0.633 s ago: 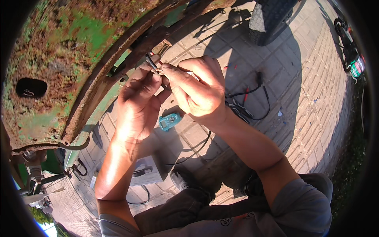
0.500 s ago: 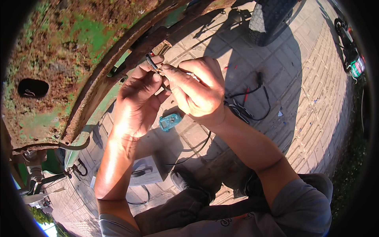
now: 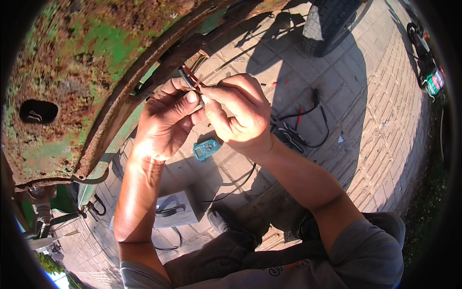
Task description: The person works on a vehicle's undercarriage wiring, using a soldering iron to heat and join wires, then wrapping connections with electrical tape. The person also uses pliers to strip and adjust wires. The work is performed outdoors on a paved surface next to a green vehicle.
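Barely anything has shifted: both hands stay raised together. Left hand [image 3: 166, 123] and right hand [image 3: 238, 115] pinch the red-and-black wires [image 3: 188, 77] between thumb and fingertips, just under the rusty panel [image 3: 72, 72]. Likely mid-splice; next calls for steady twisting. Meter [image 3: 206, 149] lies below.

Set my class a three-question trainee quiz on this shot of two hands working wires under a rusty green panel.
1. True or false: the left hand and right hand meet at the thin wires beside the rusty green panel.
2. What lies on the paved ground just below the hands? A) small teal meter B) hammer C) paint tin
3. Fill in: at the top of the picture, beyond the hands, stands a black ____.

Key: 1 true; 2 A; 3 tyre.
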Demonstrator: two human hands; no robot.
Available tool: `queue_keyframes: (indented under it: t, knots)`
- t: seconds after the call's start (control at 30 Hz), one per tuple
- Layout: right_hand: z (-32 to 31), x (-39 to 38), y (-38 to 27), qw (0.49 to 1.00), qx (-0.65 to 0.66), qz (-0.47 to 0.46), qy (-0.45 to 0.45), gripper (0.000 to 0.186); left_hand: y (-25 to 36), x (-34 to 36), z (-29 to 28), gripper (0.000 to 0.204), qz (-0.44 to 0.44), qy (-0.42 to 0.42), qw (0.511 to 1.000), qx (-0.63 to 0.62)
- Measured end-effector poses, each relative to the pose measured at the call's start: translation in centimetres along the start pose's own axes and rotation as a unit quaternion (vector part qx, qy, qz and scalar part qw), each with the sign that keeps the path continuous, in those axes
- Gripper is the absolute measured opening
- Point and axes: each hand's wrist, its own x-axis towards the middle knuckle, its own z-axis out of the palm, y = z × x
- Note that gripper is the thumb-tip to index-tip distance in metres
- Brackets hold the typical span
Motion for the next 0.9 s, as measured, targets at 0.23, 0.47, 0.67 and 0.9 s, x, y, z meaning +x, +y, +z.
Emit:
queue_keyframes:
  t: [0.23, 0.47, 0.67, 0.9]
  knots:
    - [0.0, 0.5, 0.1, 0.996, 0.069, 0.058, -0.023, 0.019, -0.2, 0.3, -0.7, 0.014, 0.039, -0.004, 0.999, 0.019]
    - [-1.5, 1.9, 0.1, 0.995, 0.004, -0.023, -0.095, 0.017, -0.5, 0.5, -0.5, 0.011, 0.046, 0.007, 0.999, -0.008]
    - [-3.4, 4.2, 2.4, 0.693, 0.444, 0.511, -0.248, 0.035, 0.5, 0.6, -1.2, 0.027, 0.0, -0.048, 0.998, 0.048]
    - [-1.8, 8.7, 3.8, 0.587, 0.394, 0.483, -0.516, 0.038, 1.3, 0.4, -1.0, 0.018, -0.008, -0.053, 0.996, 0.07]
